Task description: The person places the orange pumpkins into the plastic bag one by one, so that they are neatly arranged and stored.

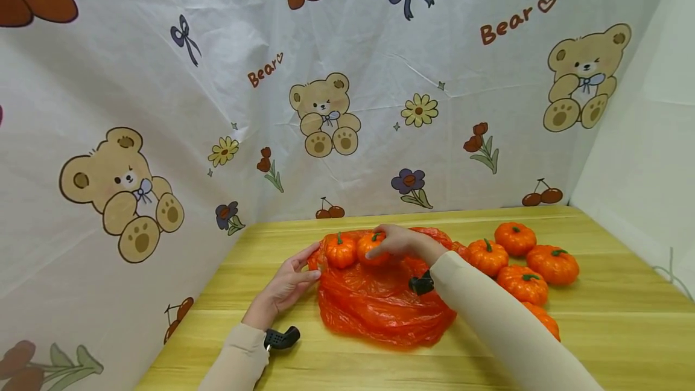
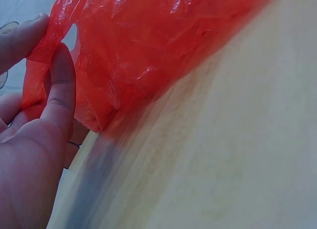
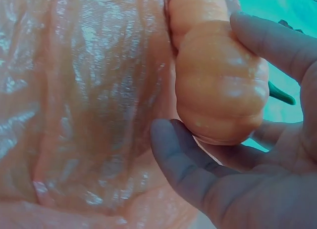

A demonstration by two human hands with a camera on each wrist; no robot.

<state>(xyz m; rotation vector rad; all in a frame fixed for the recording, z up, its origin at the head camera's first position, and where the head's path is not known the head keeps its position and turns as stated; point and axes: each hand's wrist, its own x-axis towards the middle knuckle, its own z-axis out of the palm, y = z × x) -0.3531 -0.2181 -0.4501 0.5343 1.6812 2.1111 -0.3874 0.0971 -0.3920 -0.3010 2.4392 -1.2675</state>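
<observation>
A red plastic bag lies spread on the table. Its left edge is pinched between thumb and fingers of the left hand; the left wrist view shows the thin film between those fingertips. The right hand grips a small orange pumpkin over the bag's back part, with thumb and fingers round its sides in the right wrist view, where the pumpkin has its green stem toward the palm. Another pumpkin sits just left of it, touching or nearly touching.
Several orange pumpkins stand grouped on the wooden table to the right of the bag, beside the right forearm. A white sheet printed with bears hangs behind the table and along its left side.
</observation>
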